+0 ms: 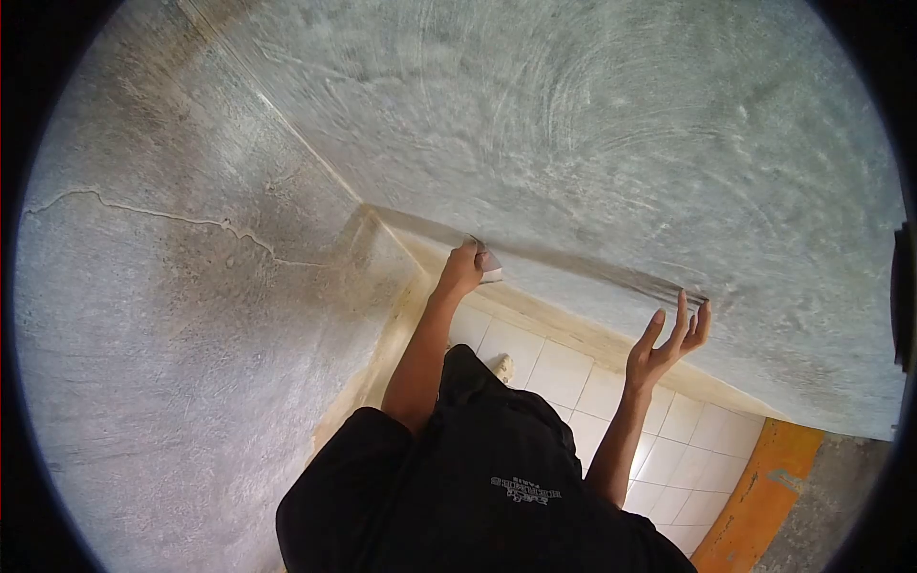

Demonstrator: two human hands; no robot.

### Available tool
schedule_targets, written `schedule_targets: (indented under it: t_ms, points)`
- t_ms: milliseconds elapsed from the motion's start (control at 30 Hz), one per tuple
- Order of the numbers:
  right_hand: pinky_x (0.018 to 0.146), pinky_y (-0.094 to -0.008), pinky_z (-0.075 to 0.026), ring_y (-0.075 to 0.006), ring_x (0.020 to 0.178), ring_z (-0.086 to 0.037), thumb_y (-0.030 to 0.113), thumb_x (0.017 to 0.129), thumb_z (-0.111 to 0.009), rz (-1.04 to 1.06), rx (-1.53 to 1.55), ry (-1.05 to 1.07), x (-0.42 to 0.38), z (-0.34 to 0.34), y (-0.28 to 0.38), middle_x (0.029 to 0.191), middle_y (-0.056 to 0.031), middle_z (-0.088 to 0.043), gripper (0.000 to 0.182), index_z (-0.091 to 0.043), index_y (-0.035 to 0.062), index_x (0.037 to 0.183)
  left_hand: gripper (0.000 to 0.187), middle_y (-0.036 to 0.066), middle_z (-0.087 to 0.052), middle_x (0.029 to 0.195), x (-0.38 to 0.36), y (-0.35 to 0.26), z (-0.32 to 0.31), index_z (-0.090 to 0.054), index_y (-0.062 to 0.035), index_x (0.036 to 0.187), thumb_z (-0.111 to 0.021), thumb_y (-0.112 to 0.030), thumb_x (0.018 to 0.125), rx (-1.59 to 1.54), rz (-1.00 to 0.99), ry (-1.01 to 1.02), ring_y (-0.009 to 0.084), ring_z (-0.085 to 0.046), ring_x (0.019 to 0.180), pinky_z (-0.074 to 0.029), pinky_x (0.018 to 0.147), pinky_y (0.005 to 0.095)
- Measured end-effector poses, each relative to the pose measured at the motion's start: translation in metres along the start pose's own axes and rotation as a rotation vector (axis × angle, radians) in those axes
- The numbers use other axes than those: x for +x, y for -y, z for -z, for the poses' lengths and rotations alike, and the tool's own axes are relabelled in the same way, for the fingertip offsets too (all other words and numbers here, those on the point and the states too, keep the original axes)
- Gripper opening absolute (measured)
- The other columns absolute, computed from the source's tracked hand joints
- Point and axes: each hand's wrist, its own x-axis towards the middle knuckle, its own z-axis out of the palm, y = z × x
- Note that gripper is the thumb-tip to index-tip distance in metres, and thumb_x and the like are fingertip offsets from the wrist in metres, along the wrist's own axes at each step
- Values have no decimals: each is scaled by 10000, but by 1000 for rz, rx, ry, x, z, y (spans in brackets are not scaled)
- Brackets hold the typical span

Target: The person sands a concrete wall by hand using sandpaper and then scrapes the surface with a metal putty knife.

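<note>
The left hand [460, 274] is covering much of the flat tool [490, 269]. The black shirt [449, 468] is hiding most of the legs while running off the bottom edge, and a dark object [902, 296] is losing its outline at the right edge.

The front wall [621, 143] stands before the person [478, 439]. The side wall [172, 334] meets the front wall's left end, a crack [227, 225] in it. The floor [559, 371] lies at the front wall's foot. Near the front wall's left end, the scraper [491, 271] sits in the left fingers [466, 256]; the right fingers [679, 320] are by the front wall, farther right. A strip [759, 492] borders the floor toward the front wall's right.
</note>
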Motion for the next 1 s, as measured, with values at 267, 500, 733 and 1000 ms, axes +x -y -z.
schedule_targets:
  t_ms: [267,500,733,1000]
  points:
    - [1086,-480,-243,-308,1377,-209,208,995,-406,-54,59,42,-4,5,-1,1467,-162,-213,400,-436,45,1359,139,232,-649,914,7,4,-13,-645,-2,918,-581,-59,810,29,37,-119,404,-614,911,-498,766,444]
    - [1090,-480,-236,-308,1379,-202,275,1012,-339,-51,81,28,-1,6,2,1465,-167,-223,436,-415,46,1376,119,236,-649,905,0,-13,-5,-656,-7,885,-593,-45,791,67,57,-106,398,-618,904,-502,763,443]
    - [1094,-479,-225,-304,1380,-194,356,1018,-277,-69,127,9,-1,4,5,1454,-169,-238,504,-406,21,1371,124,223,-662,860,2,-8,-17,-662,13,852,-629,-50,751,89,94,-161,376,-641,869,-510,746,429]
    - [1091,-483,-222,-311,1365,-213,388,1016,-263,-47,156,-2,1,6,1,1441,-176,-250,535,-393,10,1371,112,219,-667,830,3,-22,-17,-666,22,823,-636,-41,736,94,118,-172,353,-657,835,-516,729,410]
